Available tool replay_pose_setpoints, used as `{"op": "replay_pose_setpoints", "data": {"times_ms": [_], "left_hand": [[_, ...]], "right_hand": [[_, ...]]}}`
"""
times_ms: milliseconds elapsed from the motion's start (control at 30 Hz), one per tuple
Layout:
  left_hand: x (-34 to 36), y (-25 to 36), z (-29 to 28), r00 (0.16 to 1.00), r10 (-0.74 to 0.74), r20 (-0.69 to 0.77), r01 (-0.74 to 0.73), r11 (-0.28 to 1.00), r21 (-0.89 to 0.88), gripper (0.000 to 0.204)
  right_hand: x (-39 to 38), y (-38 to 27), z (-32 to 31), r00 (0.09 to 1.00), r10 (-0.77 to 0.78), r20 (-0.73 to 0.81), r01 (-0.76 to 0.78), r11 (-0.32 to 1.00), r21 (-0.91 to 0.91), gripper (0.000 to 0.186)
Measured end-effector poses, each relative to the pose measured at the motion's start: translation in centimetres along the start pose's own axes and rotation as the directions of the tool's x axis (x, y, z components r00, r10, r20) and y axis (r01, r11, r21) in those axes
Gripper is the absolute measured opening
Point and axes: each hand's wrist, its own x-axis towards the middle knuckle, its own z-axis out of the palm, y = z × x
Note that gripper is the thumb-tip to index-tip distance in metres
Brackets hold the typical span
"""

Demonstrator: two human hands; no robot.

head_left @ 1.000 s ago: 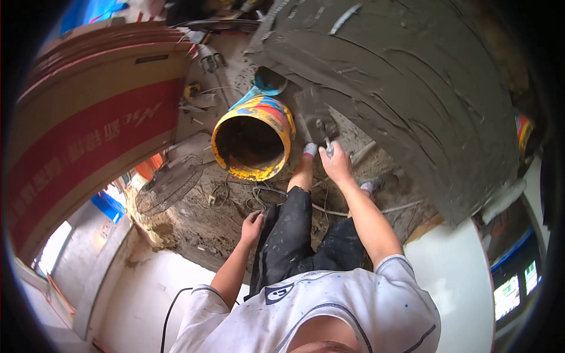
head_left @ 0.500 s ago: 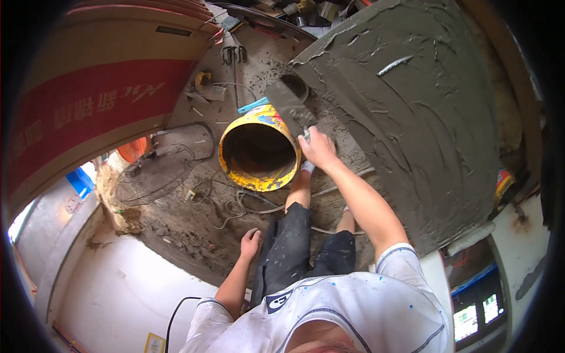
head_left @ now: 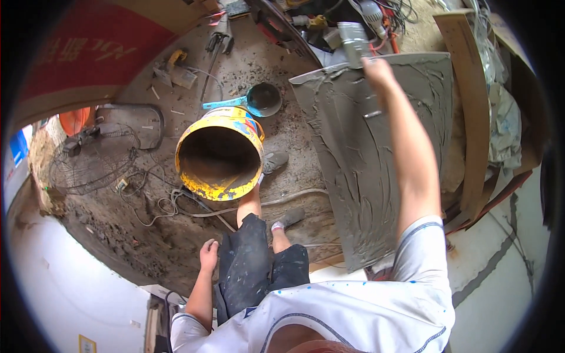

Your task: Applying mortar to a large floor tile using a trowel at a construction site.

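My right hand (head_left: 379, 73) grips a trowel with a flat metal blade (head_left: 354, 42) at the far edge of a large slab (head_left: 365, 165). Wet grey mortar with ridges and streaks coats the slab's face. The trowel's handle is mostly hidden in my fist. Low on the left, beside my thigh, my left hand (head_left: 209, 256) hangs with its fingers loosely curled together and nothing showing in them. Left of the slab stands a yellow bucket (head_left: 189, 183) with a splattered rim and a dark inside. Behind it lies a blue-handled scoop (head_left: 263, 99).
A wire fan guard (head_left: 94, 162) and a loose cable (head_left: 282, 200) lie on the dirty floor. A large red and brown carton (head_left: 88, 50) stands at the far left. Cardboard sheets (head_left: 471, 117) lean right of the slab. A white bulb (head_left: 372, 13) sits among clutter beyond it.
My right hand has carried the trowel from beside the bucket up and right to the slab's far edge. My left hand still hangs low. The view has shifted to the right.
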Motion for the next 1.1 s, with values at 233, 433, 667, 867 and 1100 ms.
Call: {"op": "replay_pose_setpoints", "data": {"times_ms": [233, 433, 667, 867, 1100], "left_hand": [[1.3, 0.2, -1.5, 0.985, 0.127, -0.116, -0.124, 0.992, 0.026, 0.046], [2.2, 5.7, 4.1, 0.995, 0.012, 0.103, 0.000, 0.992, -0.123, 0.045], [1.4, 7.7, 4.9, 0.994, 0.101, 0.052, -0.097, 0.993, -0.067, 0.033], [-2.8, 13.3, 2.4, 0.965, 0.171, -0.199, -0.175, 0.985, -0.001, 0.043], [-16.4, 37.4, -3.9, 0.970, 0.241, 0.016, -0.214, 0.891, -0.400, 0.038]], "right_hand": [[-6.3, -1.7, -2.4, 0.986, -0.164, -0.021, 0.160, 0.914, 0.372, 0.040], [-30.5, -6.1, 9.0, 0.682, -0.340, 0.648, -0.099, 0.835, 0.542, 0.019], [-45.4, -5.1, 36.0, 0.365, -0.303, 0.881, -0.896, -0.370, 0.244, 0.017], [-55.3, 5.3, 28.3, 0.593, -0.192, 0.782, -0.799, -0.017, 0.602, 0.030], [-80.0, 36.0, 3.1, 0.880, 0.387, 0.277, -0.307, 0.019, 0.951, 0.023]]}}
